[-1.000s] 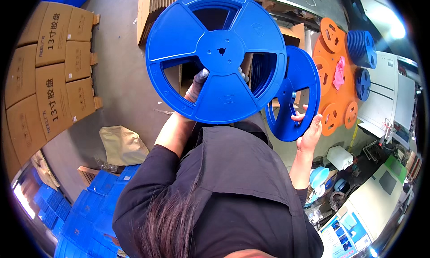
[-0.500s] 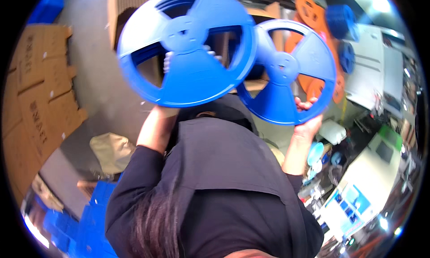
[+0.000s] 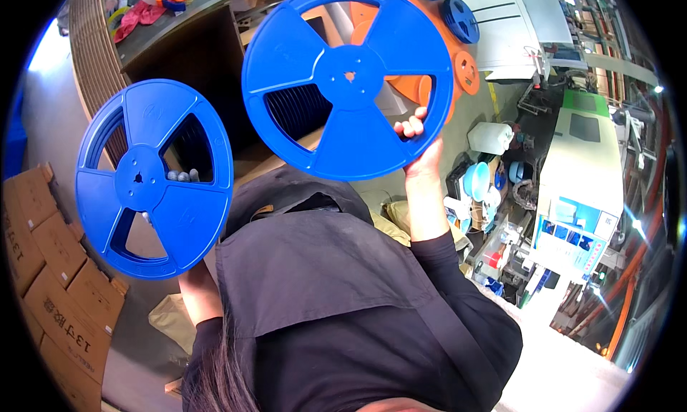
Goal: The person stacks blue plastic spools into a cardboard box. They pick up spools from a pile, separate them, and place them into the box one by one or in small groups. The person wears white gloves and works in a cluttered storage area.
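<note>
Blue plastic is what both hands hold: two large flat reels with three spokes each. The left reel (image 3: pixel 154 177) is held up by the left hand (image 3: pixel 172 186), which is mostly hidden behind the disc; only some fingertips (image 3: pixel 182 175) are seen through one opening, curled around a spoke. The right reel (image 3: pixel 348 79) is raised higher, near the middle top of the view, and it is gripped at its lower right rim by the right hand (image 3: pixel 421 151), with the fingers (image 3: pixel 411 125) pressed together over the front face and the thumb hidden behind. The two reels are held apart, not touching each other.

Brown cardboard boxes (image 3: pixel 43 283) are stacked at the lower left edge, each with dark printed characters on the side. Behind the right reel, orange reels (image 3: pixel 429 47) and smaller blue reels (image 3: pixel 458 18) are laid on a surface. At the right, a white plastic canister (image 3: pixel 490 137) is seen, and below it a pale machine cabinet (image 3: pixel 576 229) with a blue and white rectangular label panel on its front. At the top left, red cloth (image 3: pixel 139 15) is lying on a bench.
</note>
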A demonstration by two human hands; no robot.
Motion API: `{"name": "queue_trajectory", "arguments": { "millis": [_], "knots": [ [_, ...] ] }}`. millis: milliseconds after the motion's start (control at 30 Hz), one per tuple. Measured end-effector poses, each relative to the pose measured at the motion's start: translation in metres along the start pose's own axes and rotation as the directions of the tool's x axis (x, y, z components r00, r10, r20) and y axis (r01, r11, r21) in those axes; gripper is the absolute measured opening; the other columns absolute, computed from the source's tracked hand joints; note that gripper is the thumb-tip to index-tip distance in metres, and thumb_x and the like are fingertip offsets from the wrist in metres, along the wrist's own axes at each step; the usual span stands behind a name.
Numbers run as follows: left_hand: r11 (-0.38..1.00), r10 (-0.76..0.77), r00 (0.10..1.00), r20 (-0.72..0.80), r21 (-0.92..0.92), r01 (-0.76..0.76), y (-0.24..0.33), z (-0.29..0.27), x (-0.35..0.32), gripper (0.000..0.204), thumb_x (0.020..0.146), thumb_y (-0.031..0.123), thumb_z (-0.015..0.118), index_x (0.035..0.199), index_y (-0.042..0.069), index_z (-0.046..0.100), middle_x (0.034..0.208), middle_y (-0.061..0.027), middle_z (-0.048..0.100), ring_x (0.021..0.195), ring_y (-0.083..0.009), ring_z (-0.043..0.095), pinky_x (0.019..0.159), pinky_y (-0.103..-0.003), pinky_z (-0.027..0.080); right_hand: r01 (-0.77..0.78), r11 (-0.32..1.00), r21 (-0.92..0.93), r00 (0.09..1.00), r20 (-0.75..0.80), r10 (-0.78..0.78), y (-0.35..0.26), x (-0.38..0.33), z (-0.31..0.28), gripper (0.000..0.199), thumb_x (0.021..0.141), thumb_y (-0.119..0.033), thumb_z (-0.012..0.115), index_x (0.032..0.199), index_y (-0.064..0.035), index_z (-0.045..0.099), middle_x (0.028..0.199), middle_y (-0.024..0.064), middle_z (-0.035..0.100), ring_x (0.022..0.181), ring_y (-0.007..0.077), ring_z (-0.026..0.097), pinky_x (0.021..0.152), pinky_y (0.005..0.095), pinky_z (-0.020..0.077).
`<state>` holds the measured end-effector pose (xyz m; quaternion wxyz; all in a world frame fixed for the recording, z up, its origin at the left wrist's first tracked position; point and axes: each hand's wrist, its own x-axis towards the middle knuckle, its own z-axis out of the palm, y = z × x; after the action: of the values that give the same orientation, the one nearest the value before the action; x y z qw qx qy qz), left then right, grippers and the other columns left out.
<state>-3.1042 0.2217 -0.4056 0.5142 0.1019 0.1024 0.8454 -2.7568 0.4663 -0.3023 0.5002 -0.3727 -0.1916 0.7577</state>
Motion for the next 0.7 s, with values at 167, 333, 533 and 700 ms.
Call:
{"name": "queue_trajectory", "arguments": {
  "millis": [167,333,533,700],
  "knots": [
    [0.995,-0.095,0.990,-0.104,0.008,0.097,0.004,-0.016,-0.010,0.077,0.084,0.054,0.062,0.134,0.000,0.042,0.128,-0.0170,0.052,0.125,-0.0362,0.046,0.111,-0.049,0.031,-0.052,0.996,0.075,0.999,0.001,0.052,0.006,0.011,0.024,0.031,0.097,-0.034,0.045,0.088,-0.0067,0.056,0.062,0.0030,0.056,0.059,0.0207,0.060,0.074,0.0414,0.0561],
    [0.978,-0.204,0.924,-0.323,-0.021,0.209,0.001,0.018,-0.014,0.078,0.082,0.052,0.065,0.135,0.000,0.041,0.131,-0.0157,0.051,0.127,-0.0333,0.045,0.113,-0.047,0.028,-0.021,1.000,0.016,0.998,0.064,0.020,0.009,0.009,0.040,0.033,0.097,-0.035,0.045,0.090,-0.0055,0.058,0.063,0.0041,0.058,0.061,0.0218,0.063,0.075,0.0428,0.0571],
    [0.917,-0.130,0.744,-0.656,0.205,0.342,-0.017,0.030,0.009,0.055,0.086,0.034,0.066,0.129,0.004,0.051,0.122,-0.0110,0.059,0.112,-0.0233,0.057,0.101,-0.039,0.044,0.161,0.961,-0.224,0.967,0.233,-0.107,0.016,-0.005,0.085,0.053,0.099,-0.049,0.033,0.097,-0.0015,0.057,0.064,0.0083,0.060,0.067,0.0266,0.065,0.083,0.0457,0.0531],
    [0.888,-0.249,0.850,-0.464,0.241,0.392,-0.051,0.028,0.026,0.048,0.086,0.025,0.068,0.127,0.004,0.053,0.118,-0.0093,0.062,0.103,-0.0213,0.062,0.090,-0.036,0.052,0.644,0.215,-0.734,0.740,0.669,0.068,0.092,-0.047,0.167,0.047,0.091,-0.033,0.060,0.113,0.0079,0.055,0.101,0.0164,0.067,0.093,0.0298,0.066,0.088,0.0372,0.0497]
  ]
}}
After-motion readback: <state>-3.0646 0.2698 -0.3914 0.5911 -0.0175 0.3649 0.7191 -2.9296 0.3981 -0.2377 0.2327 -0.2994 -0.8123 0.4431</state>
